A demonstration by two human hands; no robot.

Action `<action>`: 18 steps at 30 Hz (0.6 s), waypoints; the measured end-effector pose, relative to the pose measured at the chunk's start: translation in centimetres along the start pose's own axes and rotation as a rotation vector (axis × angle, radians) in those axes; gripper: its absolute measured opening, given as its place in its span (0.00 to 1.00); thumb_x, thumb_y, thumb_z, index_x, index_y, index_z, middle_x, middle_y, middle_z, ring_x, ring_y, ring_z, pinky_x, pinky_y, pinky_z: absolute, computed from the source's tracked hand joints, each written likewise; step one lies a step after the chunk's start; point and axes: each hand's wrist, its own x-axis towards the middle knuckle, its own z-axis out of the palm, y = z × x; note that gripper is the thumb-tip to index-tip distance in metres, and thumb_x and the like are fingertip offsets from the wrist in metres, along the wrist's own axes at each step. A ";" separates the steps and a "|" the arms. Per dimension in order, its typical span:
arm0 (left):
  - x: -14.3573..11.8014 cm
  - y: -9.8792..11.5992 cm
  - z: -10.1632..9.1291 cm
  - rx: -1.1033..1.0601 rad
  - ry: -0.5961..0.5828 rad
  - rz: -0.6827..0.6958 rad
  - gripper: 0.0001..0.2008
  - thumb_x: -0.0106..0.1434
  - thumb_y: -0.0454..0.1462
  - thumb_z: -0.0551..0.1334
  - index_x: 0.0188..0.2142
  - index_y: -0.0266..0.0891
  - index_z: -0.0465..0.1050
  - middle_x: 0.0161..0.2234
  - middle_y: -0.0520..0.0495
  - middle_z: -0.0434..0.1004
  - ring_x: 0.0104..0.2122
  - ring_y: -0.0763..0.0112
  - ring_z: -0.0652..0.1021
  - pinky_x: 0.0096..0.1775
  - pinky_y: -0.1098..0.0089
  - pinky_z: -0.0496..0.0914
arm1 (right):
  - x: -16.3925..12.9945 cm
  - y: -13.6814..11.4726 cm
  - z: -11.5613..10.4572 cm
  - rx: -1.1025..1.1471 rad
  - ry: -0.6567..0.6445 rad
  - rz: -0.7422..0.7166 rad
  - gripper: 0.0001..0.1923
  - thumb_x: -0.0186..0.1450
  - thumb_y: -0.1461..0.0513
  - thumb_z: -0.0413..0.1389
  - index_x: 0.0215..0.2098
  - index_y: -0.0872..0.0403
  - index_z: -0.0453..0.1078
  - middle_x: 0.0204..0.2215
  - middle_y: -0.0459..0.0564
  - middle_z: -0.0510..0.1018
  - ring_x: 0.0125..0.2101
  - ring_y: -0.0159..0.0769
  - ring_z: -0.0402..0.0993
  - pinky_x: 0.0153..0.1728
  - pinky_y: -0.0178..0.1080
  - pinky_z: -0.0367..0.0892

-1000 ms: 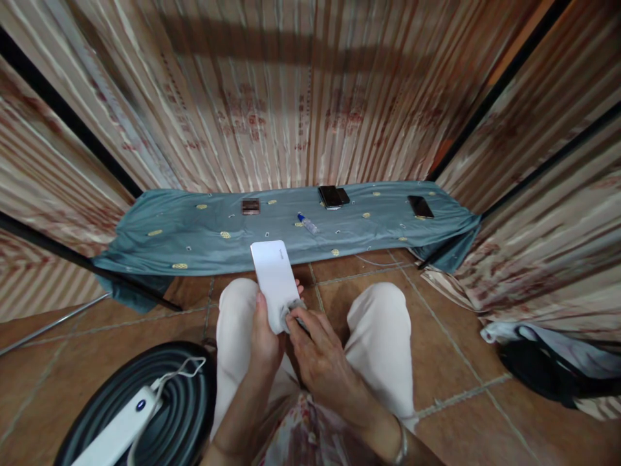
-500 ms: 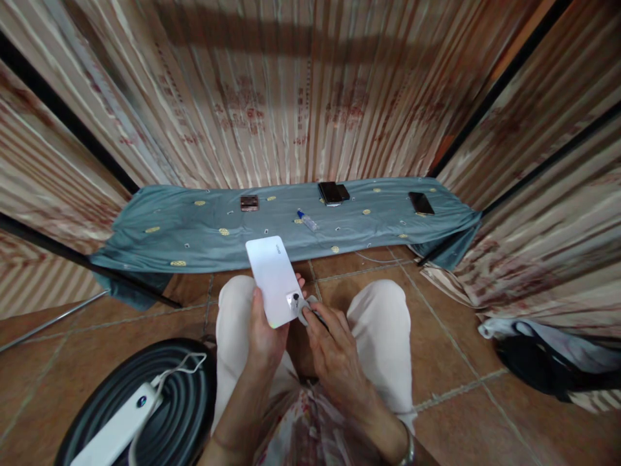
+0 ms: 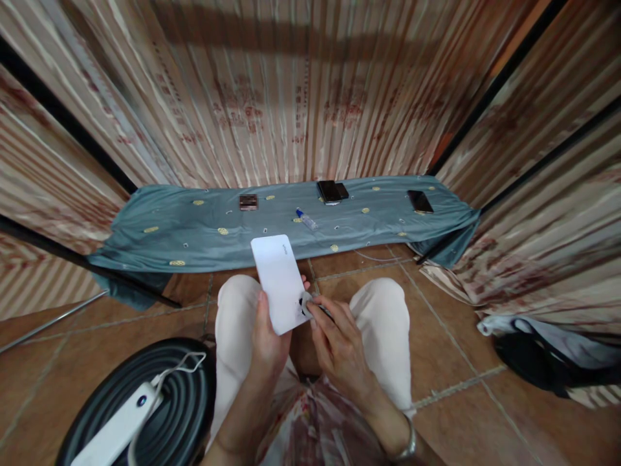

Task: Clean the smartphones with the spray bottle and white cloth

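A white smartphone point(image 3: 279, 278) is in my left hand point(image 3: 270, 336), which grips its lower end with the thumb along the left edge and fingertips showing at the right. Its back faces up, tilted, with the camera lenses at the lower right corner. Pinched in my right hand point(image 3: 342, 336) is a small grey piece that looks like cloth point(image 3: 306, 304). It presses against the camera corner and partly covers the lenses. Beyond the phone, a small clear bottle with a blue cap point(image 3: 305, 219) lies on the cloth-covered bench point(image 3: 213, 249).
On the bench are a dark patterned compact-like item point(image 3: 248, 202), a stack of dark phones or cases point(image 3: 330, 191) and another dark phone point(image 3: 420, 201). A white power bank point(image 3: 116, 424) with a cable rests on a black ribbed round stool point(image 3: 179, 401) at left. Black poles point(image 3: 63, 120) flank the bench.
The phone has shifted slightly right and turned a little upright. My right hand has moved the grey piece up onto the camera lenses, which showed more openly before.
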 end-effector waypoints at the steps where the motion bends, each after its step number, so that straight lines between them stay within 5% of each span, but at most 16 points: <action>1: 0.0 -0.1 0.0 0.011 0.002 0.009 0.27 0.59 0.54 0.59 0.42 0.33 0.79 0.39 0.37 0.83 0.50 0.50 0.77 0.53 0.56 0.69 | 0.0 -0.1 0.0 -0.008 -0.006 -0.004 0.22 0.68 0.70 0.49 0.60 0.53 0.64 0.50 0.58 0.73 0.49 0.43 0.70 0.49 0.48 0.71; 12: 0.1 -0.6 0.0 0.025 0.071 0.009 0.28 0.53 0.55 0.64 0.40 0.32 0.79 0.39 0.39 0.83 0.43 0.58 0.81 0.47 0.66 0.72 | -0.3 -1.8 0.1 -0.063 -0.102 -0.072 0.23 0.68 0.70 0.48 0.61 0.57 0.60 0.51 0.60 0.71 0.50 0.45 0.68 0.49 0.48 0.70; 18: 0.0 -1.6 -0.7 0.032 0.082 -0.016 0.31 0.55 0.54 0.62 0.46 0.30 0.75 0.42 0.38 0.82 0.48 0.57 0.78 0.54 0.64 0.68 | 0.1 -1.2 0.9 -0.096 -0.075 -0.094 0.25 0.69 0.70 0.45 0.63 0.59 0.58 0.54 0.63 0.69 0.54 0.46 0.65 0.52 0.50 0.69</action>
